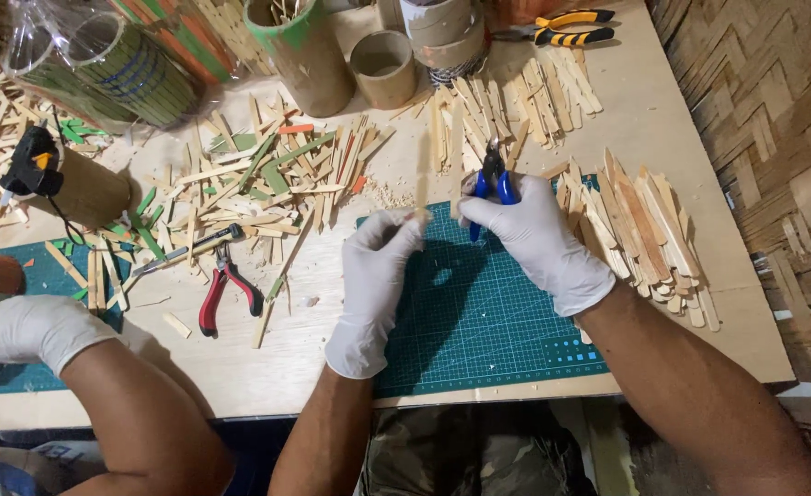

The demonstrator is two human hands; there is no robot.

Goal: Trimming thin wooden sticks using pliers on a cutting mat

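Note:
Both my hands wear white gloves and work over a green cutting mat (479,321). My left hand (375,276) pinches a thin wooden stick (422,174) that stands upright from its fingertips. My right hand (534,241) grips blue-handled cutting pliers (494,179), jaws pointing away from me, just to the right of the stick. A pile of cut wooden sticks (640,225) lies right beside my right hand.
A co-worker's gloved hand (33,329) rests at the left on a second green mat. Red-handled pliers (223,289) lie among scattered plain and coloured sticks (267,179). Cardboard tubes (382,66), tape rolls and yellow-handled pliers (566,28) stand at the back. A woven wall runs along the right.

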